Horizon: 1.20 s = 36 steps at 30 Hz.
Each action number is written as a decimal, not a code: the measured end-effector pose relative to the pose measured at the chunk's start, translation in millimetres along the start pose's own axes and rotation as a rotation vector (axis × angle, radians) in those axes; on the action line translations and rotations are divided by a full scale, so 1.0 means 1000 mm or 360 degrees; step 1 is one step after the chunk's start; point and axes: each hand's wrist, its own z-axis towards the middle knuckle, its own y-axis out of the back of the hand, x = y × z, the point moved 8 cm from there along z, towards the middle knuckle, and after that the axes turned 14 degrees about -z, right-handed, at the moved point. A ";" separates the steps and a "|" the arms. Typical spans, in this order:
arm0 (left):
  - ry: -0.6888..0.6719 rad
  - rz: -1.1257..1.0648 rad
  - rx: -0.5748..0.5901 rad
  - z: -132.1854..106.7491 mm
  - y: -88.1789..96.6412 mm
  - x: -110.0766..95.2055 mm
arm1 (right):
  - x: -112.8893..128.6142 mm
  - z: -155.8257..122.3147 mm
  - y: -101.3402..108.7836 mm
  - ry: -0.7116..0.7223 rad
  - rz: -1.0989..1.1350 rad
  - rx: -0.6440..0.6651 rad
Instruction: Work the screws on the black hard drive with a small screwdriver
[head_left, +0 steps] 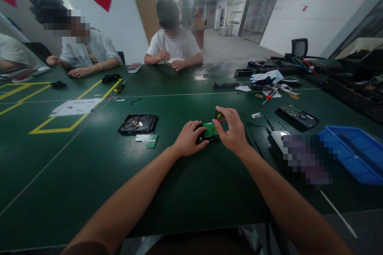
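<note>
A small hard drive (210, 129) lies on the green table with its green circuit board facing up. My left hand (189, 138) grips its left side, thumb along the near edge and fingers over the far edge. Above the drive's right end, my right hand (233, 130) is curled around what looks like a yellow-and-black screwdriver (219, 115); its tip cannot be made out. To the left sit an opened black drive casing (138, 124) and a loose green circuit board (147, 140), with a few tiny screws beside them.
On the right are another hard drive (297, 117), a blue tray (356, 153), a cable (254, 143) and a red-handled screwdriver (269, 96). A yellow-and-black screwdriver (121, 86) and a paper sheet (74, 106) lie at the left. Co-workers (173, 46) sit across the table.
</note>
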 end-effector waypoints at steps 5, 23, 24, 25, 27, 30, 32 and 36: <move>0.0001 -0.0010 0.0000 0.000 0.001 -0.001 | -0.002 0.001 0.000 0.0009 -0.0008 -0.0004; -0.0017 0.0002 -0.0014 0.000 0.003 -0.003 | -0.004 0.000 0.001 -0.0028 -0.0044 -0.0046; -0.0017 -0.0003 -0.0015 0.000 0.003 -0.003 | -0.004 0.000 0.002 -0.0025 -0.0037 -0.0049; -0.0017 -0.0009 -0.0018 0.000 0.004 -0.004 | -0.003 0.000 0.002 -0.0020 -0.0027 -0.0049; -0.0014 -0.0021 -0.0018 0.001 0.004 -0.004 | -0.002 0.000 0.001 -0.0006 0.0000 -0.0032; -0.0009 -0.0024 -0.0014 0.000 0.003 -0.003 | 0.000 0.000 0.000 0.0017 0.0008 -0.0005; -0.0011 -0.0014 -0.0015 0.000 0.003 -0.003 | 0.001 0.001 0.001 0.0026 -0.0020 -0.0009; -0.0015 -0.0009 -0.0010 0.000 0.002 -0.002 | 0.000 0.001 0.002 0.0001 -0.0052 -0.0031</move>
